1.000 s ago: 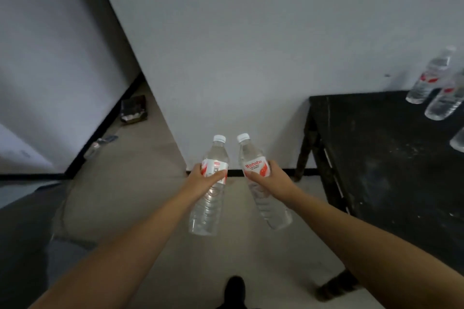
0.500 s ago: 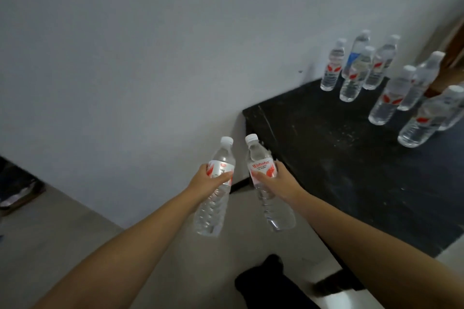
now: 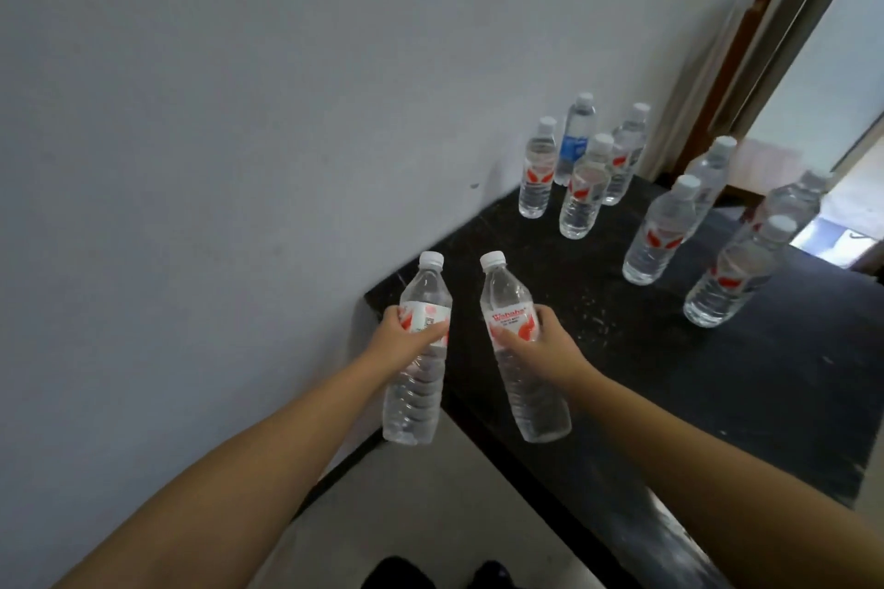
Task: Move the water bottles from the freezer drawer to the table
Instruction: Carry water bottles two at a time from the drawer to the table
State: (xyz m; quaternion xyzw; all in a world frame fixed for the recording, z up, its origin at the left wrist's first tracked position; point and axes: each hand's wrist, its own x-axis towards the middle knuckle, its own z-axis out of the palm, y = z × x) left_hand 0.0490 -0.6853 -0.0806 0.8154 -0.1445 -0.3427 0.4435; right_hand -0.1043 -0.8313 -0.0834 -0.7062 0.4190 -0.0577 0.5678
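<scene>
My left hand (image 3: 399, 342) grips a clear water bottle (image 3: 415, 390) with a white cap and a red-and-white label, held upright by its label. My right hand (image 3: 545, 347) grips a second, matching bottle (image 3: 526, 392), tilted slightly with its base toward me. Both bottles hang in the air at the near left corner of the black table (image 3: 717, 373). Several more water bottles (image 3: 581, 191) stand upright on the table's far part. The freezer drawer is out of view.
A grey-white wall (image 3: 239, 134) runs along the table's left side. A door frame (image 3: 789, 38) and a bright opening lie at the upper right. Pale floor (image 3: 430, 517) shows below my arms, with my dark shoes at the bottom edge.
The view has swung right toward the table and I have come closer. Both hands, each still holding its bottle, now hover by the table's near left corner.
</scene>
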